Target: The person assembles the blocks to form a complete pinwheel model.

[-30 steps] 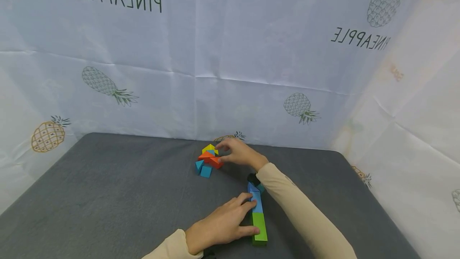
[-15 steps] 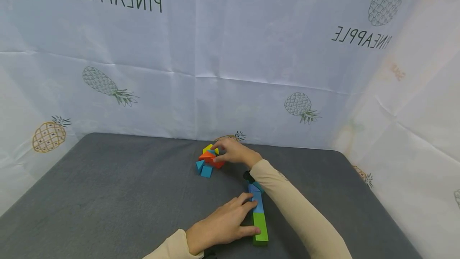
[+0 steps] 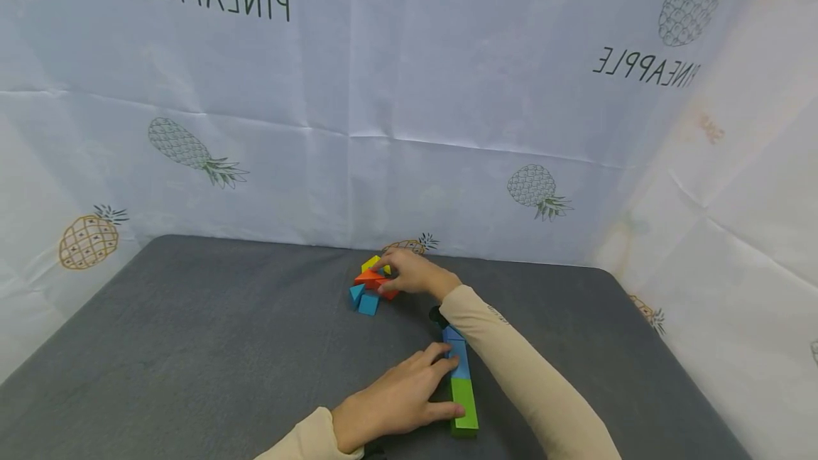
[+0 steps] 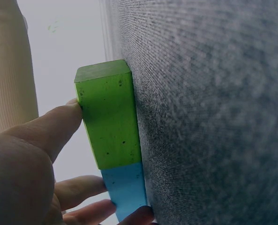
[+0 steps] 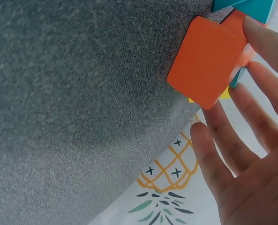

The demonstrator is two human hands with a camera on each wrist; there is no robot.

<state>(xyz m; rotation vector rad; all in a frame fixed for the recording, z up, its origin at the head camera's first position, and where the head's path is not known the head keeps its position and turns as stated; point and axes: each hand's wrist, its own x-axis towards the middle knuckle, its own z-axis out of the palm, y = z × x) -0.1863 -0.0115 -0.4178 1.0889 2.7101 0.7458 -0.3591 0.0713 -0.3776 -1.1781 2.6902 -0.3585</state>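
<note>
A green block (image 3: 464, 403) and a blue block (image 3: 459, 359) lie end to end in a row, with a smaller blue piece (image 3: 451, 333) at the far end. My left hand (image 3: 396, 396) rests along this row. Its thumb touches the green block in the left wrist view, and its loosely bent fingers (image 4: 78, 190) lie on the blue block. At the far pile, my right hand (image 3: 415, 274) reaches over an orange-red block (image 5: 206, 61), fingers spread. Behind that block, a small teal piece (image 5: 236, 78) shows near the thumb and fingers, mostly hidden.
The pile also has a yellow block (image 3: 370, 263), an orange-red triangular block (image 3: 368, 277), a blue triangular block (image 3: 356, 294) and a blue block (image 3: 368, 304). Patterned white cloth (image 3: 319, 183) hangs behind the dark grey table (image 3: 243, 346).
My right hand has shifted slightly left over the pile, its fingers lowering toward the orange-red blocks. The left hand stays on the row.
</note>
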